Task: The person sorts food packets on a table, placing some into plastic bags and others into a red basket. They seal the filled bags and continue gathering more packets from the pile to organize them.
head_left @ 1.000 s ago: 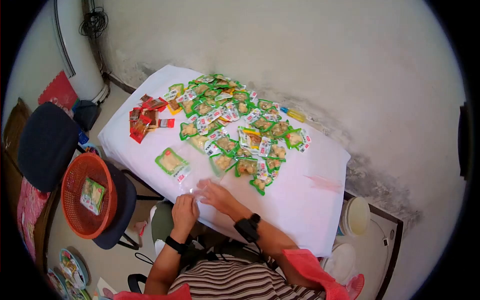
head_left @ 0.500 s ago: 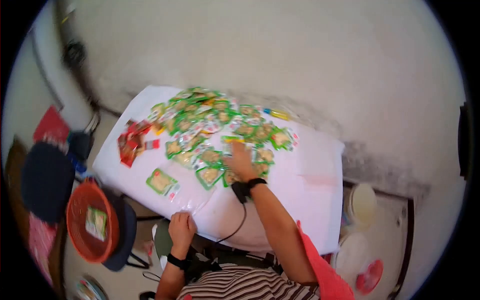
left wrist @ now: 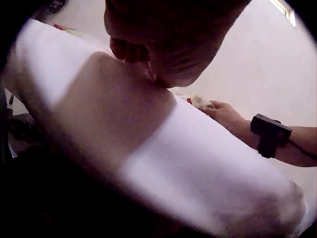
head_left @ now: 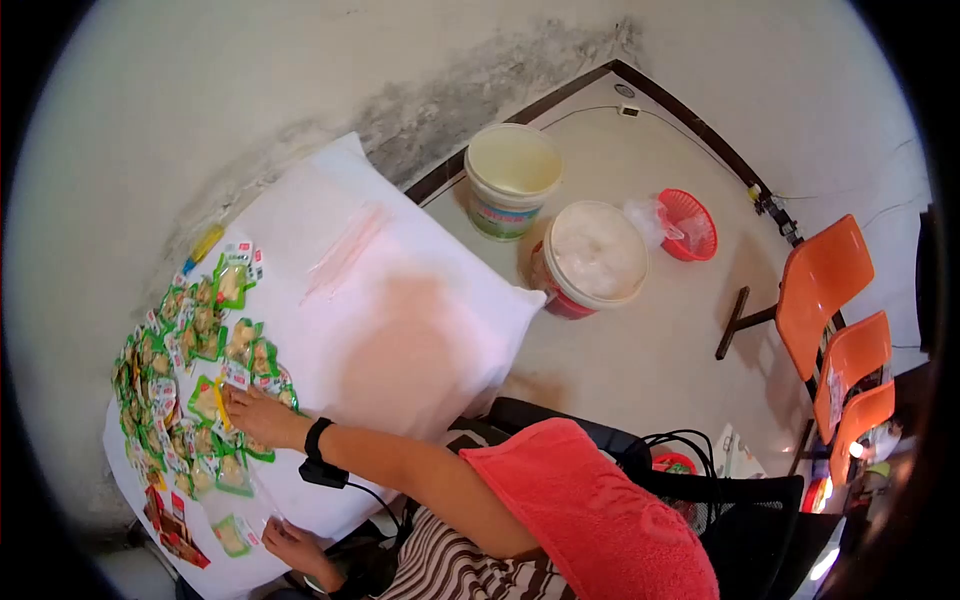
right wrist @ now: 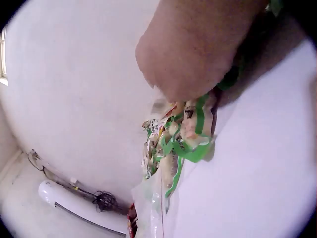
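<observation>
On the white-covered table (head_left: 330,330), my right hand (head_left: 265,418) reaches into spread green-edged packets (head_left: 232,280) and pinches a yellow-edged packet (head_left: 222,405). The right wrist view has this hand (right wrist: 193,54) above the packets (right wrist: 188,134), its fingertips hidden. My left hand (head_left: 298,550) is at the table's near edge, beside a lone green-edged packet (head_left: 232,536). Clear plastic (left wrist: 148,72) shows at the curled fingers of that left hand (left wrist: 173,44); the rest of the bag is hard to make out.
Red packets (head_left: 172,530) lie at the table's far left end. A yellow-and-blue item (head_left: 205,245) is by the wall. Beyond the table stand two buckets (head_left: 512,175) (head_left: 598,250), a red basket (head_left: 688,225) and orange chairs (head_left: 825,290).
The head view has swung right, bringing the buckets and chairs into fuller sight. My right hand has left the clear bag for the packets and taken hold of the yellow-edged one; my left stays near the edge.
</observation>
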Tool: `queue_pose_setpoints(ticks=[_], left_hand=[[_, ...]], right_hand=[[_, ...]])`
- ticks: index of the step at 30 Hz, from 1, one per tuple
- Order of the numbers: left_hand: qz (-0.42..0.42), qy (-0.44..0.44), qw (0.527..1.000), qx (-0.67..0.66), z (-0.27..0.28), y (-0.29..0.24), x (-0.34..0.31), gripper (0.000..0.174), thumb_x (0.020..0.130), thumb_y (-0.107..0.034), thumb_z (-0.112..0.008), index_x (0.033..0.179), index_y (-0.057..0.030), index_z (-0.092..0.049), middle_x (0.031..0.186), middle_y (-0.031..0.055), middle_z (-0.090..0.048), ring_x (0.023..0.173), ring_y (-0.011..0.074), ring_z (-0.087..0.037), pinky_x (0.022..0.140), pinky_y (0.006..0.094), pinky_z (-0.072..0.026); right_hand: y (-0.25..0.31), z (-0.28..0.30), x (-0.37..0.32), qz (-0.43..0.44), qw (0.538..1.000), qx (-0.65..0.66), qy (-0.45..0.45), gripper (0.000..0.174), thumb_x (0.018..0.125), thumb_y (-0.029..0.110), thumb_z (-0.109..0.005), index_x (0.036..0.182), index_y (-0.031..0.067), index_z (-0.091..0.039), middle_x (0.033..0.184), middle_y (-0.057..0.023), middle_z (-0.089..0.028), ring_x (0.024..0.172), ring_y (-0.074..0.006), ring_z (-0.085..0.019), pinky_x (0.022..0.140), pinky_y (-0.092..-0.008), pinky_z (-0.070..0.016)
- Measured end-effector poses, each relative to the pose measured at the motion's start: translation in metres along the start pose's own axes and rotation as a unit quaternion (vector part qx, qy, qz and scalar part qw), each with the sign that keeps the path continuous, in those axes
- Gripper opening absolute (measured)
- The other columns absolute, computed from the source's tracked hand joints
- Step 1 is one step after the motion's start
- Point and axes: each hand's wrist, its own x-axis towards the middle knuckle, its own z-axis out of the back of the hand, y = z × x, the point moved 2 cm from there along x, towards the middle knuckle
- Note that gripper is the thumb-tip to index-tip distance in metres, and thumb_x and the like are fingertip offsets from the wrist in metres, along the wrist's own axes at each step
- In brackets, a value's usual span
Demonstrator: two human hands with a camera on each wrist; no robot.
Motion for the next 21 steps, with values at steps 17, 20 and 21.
queue_pose_setpoints(ticks=[17, 20, 21], left_hand=[[0.049, -0.102, 0.992, -0.051, 0.014, -0.025, 0.009, 0.006, 0.081, -0.007, -0.056, 0.085, -0.0035, -0.059, 0.082, 0.0154, -0.055, 0.078, 0.0355, -0.055, 0.067, 0.0414, -0.0458], [0.073, -0.095, 0.991, -0.052, 0.017, -0.029, 0.01, 0.008, 0.081, -0.008, -0.056, 0.088, -0.0043, -0.058, 0.083, 0.015, -0.055, 0.078, 0.0351, -0.055, 0.066, 0.0419, -0.0461], [0.079, -0.095, 0.991, -0.054, 0.018, -0.028, 0.01, 0.008, 0.081, -0.008, -0.056, 0.088, -0.0043, -0.058, 0.083, 0.015, -0.055, 0.078, 0.0351, -0.055, 0.066, 0.0419, -0.0461]], right_hand=[[-0.016, 0.101, -0.044, -0.397, 0.659, 0.638, -0.024, 0.031, 0.09, 0.018, -0.056, 0.115, -0.0003, -0.055, 0.097, -0.0075, -0.062, 0.08, -0.0135, -0.061, 0.063, -0.027, -0.0509], [-0.032, 0.081, -0.082, -0.409, 0.696, 0.582, 0.099, 0.035, 0.089, 0.022, -0.058, 0.115, 0.0002, -0.054, 0.095, -0.0072, -0.063, 0.076, -0.0115, -0.061, 0.057, -0.0244, -0.0507], [-0.034, 0.088, -0.083, -0.41, 0.697, 0.579, 0.104, 0.035, 0.089, 0.022, -0.058, 0.115, 0.0002, -0.054, 0.095, -0.0072, -0.063, 0.076, -0.0115, -0.061, 0.057, -0.0244, -0.0507]])
